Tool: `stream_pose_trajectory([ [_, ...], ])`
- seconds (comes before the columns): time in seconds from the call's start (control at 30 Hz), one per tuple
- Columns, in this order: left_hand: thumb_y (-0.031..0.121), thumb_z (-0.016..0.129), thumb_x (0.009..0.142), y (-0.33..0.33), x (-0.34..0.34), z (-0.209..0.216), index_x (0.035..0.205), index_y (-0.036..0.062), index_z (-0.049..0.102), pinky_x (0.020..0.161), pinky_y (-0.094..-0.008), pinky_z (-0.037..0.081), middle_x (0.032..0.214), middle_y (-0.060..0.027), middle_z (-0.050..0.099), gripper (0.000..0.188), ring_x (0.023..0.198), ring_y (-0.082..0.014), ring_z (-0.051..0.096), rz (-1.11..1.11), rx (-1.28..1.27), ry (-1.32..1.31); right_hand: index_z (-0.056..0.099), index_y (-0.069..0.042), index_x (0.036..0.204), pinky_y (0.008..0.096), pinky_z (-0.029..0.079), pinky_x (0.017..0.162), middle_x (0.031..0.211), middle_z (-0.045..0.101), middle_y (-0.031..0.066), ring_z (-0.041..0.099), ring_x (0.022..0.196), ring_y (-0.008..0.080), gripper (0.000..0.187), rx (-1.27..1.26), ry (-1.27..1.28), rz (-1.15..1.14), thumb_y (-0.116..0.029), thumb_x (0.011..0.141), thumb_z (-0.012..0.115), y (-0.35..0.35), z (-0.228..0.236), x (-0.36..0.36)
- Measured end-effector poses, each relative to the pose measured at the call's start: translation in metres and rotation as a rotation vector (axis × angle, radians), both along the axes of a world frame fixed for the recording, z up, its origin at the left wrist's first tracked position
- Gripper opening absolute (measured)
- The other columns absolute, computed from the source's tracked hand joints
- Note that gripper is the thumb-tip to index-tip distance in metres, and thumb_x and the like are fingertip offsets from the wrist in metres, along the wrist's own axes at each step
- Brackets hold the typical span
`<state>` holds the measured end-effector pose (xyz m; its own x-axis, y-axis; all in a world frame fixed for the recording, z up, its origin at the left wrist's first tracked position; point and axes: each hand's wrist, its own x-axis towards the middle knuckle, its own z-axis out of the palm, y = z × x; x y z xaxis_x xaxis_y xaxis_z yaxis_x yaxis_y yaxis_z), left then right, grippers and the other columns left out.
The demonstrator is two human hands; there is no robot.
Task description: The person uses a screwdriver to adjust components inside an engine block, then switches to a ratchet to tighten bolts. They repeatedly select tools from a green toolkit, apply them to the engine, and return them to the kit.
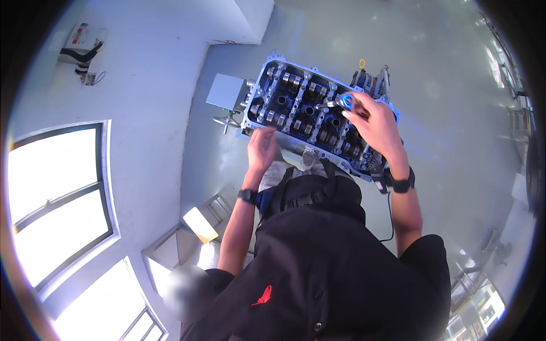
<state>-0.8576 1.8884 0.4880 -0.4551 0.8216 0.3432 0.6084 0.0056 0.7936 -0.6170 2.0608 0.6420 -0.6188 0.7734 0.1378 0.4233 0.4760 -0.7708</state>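
In front of me lies an engine cylinder head (309, 129) with its top uncovered, showing camshaft lobes and round wells in rows. Its long side runs slantwise from upper left to lower right. Over its right half, my right hand (374, 124) is closed on a ratchet wrench (344, 102), gripping it at the round, blue-tinted end. The wrench's silver part points left over the camshafts; my fingers hide the rest. Near the front left edge of the cylinder head is my left hand (261, 150), fingers loosely bent and apart, with nothing visible in it.
A pale square plate (225, 91) and a handwheel (226, 121) stick out at the engine's left. At the far right is an alternator-like part (371, 83) near a yellow loop handle (362, 64). A black cable (391, 219) hangs at right. A metal frame (219, 209) stands lower left.
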Motion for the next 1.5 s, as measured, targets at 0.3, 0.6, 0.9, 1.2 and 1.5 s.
stream_pose_trajectory([
  [0.3,0.012,0.055,0.092,-0.061,-0.046,-0.072,0.107,0.0021,0.061,0.076,-0.0317,0.051,0.101,-0.0107,0.07,0.019,0.089,-0.0204,0.067,0.14,-0.572,-0.309,0.057,-0.001,0.111,0.0189,0.042,0.062,0.084,0.062,-0.0009,0.051,0.07,0.0027,0.03,-0.353,0.318,-0.304,-0.005,0.085,0.069,0.006,-0.068,0.015],
  [0.6,0.011,0.055,0.092,-0.024,-0.056,-0.087,0.107,0.0014,0.061,0.074,-0.0322,0.052,0.1,-0.0121,0.069,0.018,0.086,-0.0223,0.068,-0.072,-0.6,-0.218,0.056,0.0,0.113,0.0192,0.04,0.064,0.085,0.059,-0.001,0.049,0.074,0.0034,0.025,-0.542,0.432,-0.282,-0.011,0.092,0.061,0.009,-0.074,-0.006],
  [0.9,0.012,0.055,0.092,-0.042,-0.049,-0.098,0.107,-0.0003,0.061,0.075,-0.0328,0.053,0.098,-0.0128,0.069,0.02,0.087,-0.0224,0.068,-0.044,-0.636,-0.288,0.059,-0.001,0.114,0.0192,0.042,0.065,0.081,0.063,0.0003,0.052,0.073,0.0028,0.028,-0.524,0.315,-0.094,-0.017,0.091,0.066,0.004,-0.067,-0.046],
  [1.2,0.016,0.056,0.092,-0.078,-0.058,-0.098,0.108,-0.0005,0.061,0.078,-0.0339,0.053,0.097,-0.0145,0.07,0.024,0.09,-0.0241,0.068,0.065,-0.635,-0.312,0.06,0.0,0.111,0.0209,0.044,0.06,0.076,0.066,0.0037,0.054,0.066,0.004,0.03,-0.365,0.196,-0.056,-0.02,0.09,0.068,-0.008,-0.057,-0.075],
  [1.5,0.013,0.057,0.092,-0.07,-0.054,-0.074,0.105,-0.001,0.063,0.078,-0.0338,0.053,0.097,-0.0139,0.07,0.02,0.089,-0.0236,0.069,0.065,-0.602,-0.287,0.06,0.0,0.112,0.0192,0.041,0.059,0.078,0.063,0.0013,0.052,0.067,0.003,0.028,-0.362,0.194,-0.097,-0.016,0.091,0.066,-0.001,-0.054,-0.053],
])
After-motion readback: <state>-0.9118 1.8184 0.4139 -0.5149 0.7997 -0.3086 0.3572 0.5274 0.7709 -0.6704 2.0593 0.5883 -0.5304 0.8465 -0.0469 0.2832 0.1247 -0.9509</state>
